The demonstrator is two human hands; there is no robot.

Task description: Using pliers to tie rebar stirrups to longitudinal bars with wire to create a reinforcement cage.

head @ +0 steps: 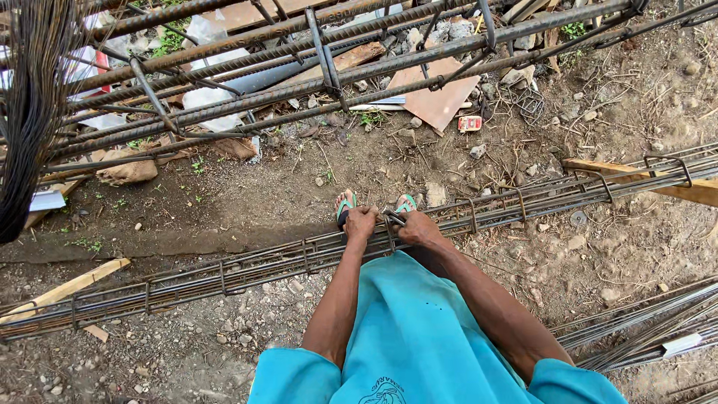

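A long rebar cage [224, 273] of thin steel bars with square stirrups lies across the dirt from lower left to upper right. My left hand [360, 223] grips its top bars just above my knees. My right hand [419, 228] is closed on a small metal tying tool [394, 217] at a stirrup [390, 238] between both hands. My feet in green flip-flops [345, 208] stand just beyond the cage. My teal shirt fills the bottom of the view.
A larger rebar cage [321, 67] runs across the top, raised off the ground. A bundle of black tie wire [30, 112] hangs at the left. Wooden planks [67, 288] lie at left and right [673, 187]. More bars [643, 329] lie at lower right. Rubble and a board [437, 93] are scattered beyond.
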